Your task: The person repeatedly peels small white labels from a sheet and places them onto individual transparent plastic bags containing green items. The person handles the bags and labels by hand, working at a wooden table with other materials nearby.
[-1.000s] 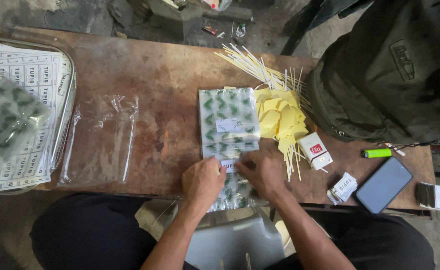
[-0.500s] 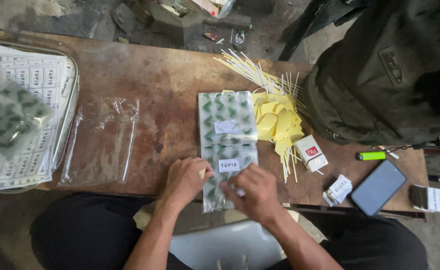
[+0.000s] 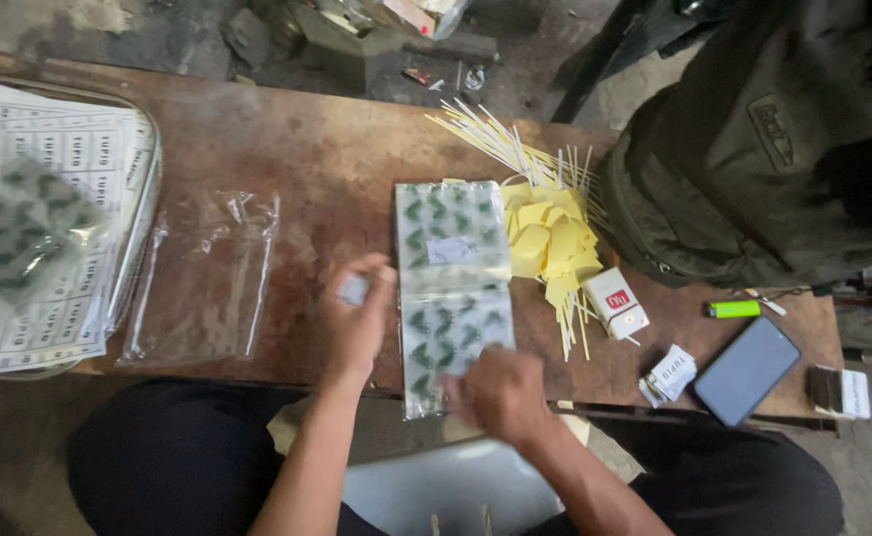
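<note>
Dim, flat daylight; soft glare on the clear plastic bag (image 3: 203, 283) at nine o'clock. Left hand (image 3: 359, 323) motion-blurred; right hand (image 3: 500, 395) slightly soft. Corners dark.

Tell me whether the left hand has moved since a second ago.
Yes. The left hand lifted from the table's near edge, going up and left of the green-patterned packets, now pinching a small label.

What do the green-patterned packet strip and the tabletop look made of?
Green-patterned packet strip: probably clear glossy plastic film, since it shows glare and crinkles. Reddish-brown tabletop: apparently worn wood, matte and stained; the finish is uncertain.
</note>
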